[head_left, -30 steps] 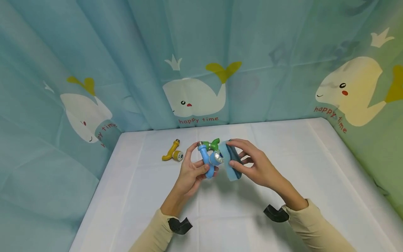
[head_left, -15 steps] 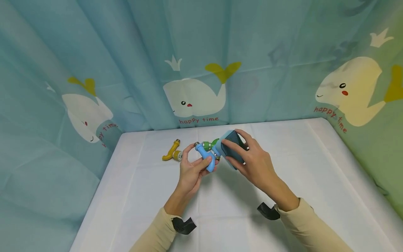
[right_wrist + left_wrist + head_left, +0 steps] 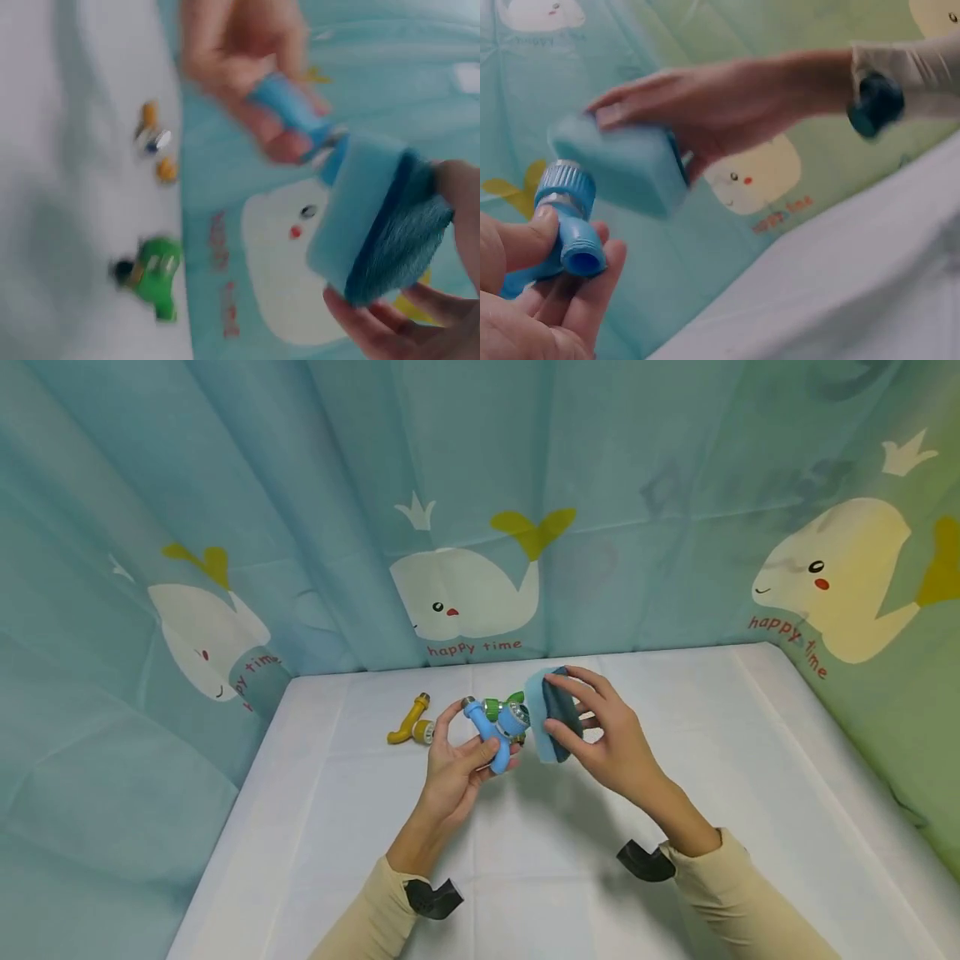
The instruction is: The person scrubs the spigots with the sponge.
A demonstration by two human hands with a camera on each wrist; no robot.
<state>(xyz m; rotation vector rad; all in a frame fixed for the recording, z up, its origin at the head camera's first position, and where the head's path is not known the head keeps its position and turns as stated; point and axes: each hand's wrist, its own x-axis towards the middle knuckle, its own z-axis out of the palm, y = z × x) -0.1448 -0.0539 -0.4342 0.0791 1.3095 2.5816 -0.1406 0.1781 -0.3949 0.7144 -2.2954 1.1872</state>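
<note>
1. Nearest the camera, two cream sleeves [image 3: 720, 893] are reaching in over the white table [image 3: 750, 793], each wrist wearing a dark camera mount.
2. The left hand [image 3: 450, 772] is holding the blue tap fitting [image 3: 491, 737] up off the table, its fingers and thumb curling round the stem; in the left wrist view the thumb is pressing on the ribbed collar while the open spout is pointing outward.
3. The right hand [image 3: 607, 739] is gripping the blue sponge [image 3: 550, 714] between thumb and fingers, dark scouring layer toward the palm, and is pressing the pale foam face against the head of the blue tap fitting.
4. Judging by this contact, the wiping of the blue piece is under way rather than finished; no frame shows whether any dirt is on it, so how much remains cannot be told.
5. Just behind the two hands, a green tap fitting [image 3: 504, 704] is lying on the cloth, with neither hand on it.
6. Further left, well apart from the hands, a yellow tap fitting [image 3: 411, 723] is lying on the table, also with nobody touching it.
7. Farthest back, a whale-printed curtain [image 3: 465, 585] is hanging round the table.
</note>
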